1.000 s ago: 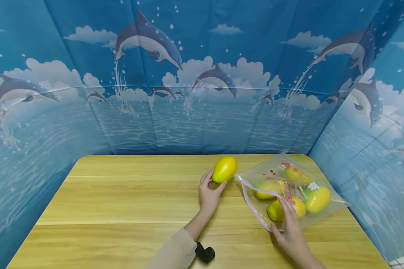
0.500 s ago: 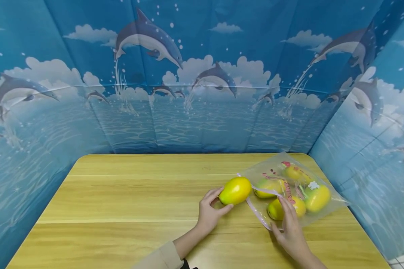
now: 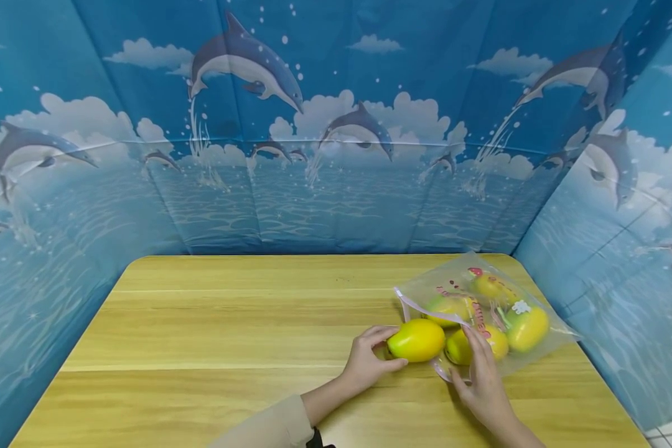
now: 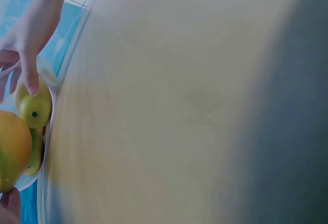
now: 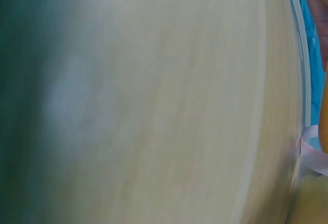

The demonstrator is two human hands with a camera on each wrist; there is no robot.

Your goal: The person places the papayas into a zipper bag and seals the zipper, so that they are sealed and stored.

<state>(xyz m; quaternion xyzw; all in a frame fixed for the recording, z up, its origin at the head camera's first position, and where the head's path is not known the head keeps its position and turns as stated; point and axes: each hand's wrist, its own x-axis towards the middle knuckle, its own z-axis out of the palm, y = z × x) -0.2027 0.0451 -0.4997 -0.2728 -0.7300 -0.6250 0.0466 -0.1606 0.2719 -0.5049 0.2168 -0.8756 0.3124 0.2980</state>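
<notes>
The wooden table [image 3: 201,336] carries everything, and the dolphin-printed backdrop [image 3: 325,124] walls it in on three sides; I work at the far right corner of the top, because that is where the bag lies.

The clear zip bag [image 3: 543,339] lies flat on the table with its pink-edged mouth [image 3: 411,306] turned toward my left side, so that fruit can come in along the tabletop rather than from above; four yellow-green mangoes inside [image 3: 529,330] sit packed toward its closed end, which leaves room near the opening.

My right hand [image 3: 481,379] rests on the near edge of the bag at the mouth, with fingers extended over the plastic; I judge it pins the bag and keeps the opening from sliding away, though I cannot tell whether the thumb pinches the lip.

My left hand [image 3: 369,361] grasps the loose mango [image 3: 416,340], with fingers and thumb curled round its near end; the fruit lies lengthwise, its far end right at the bag's mouth, touching or just beside the mango within.
</notes>
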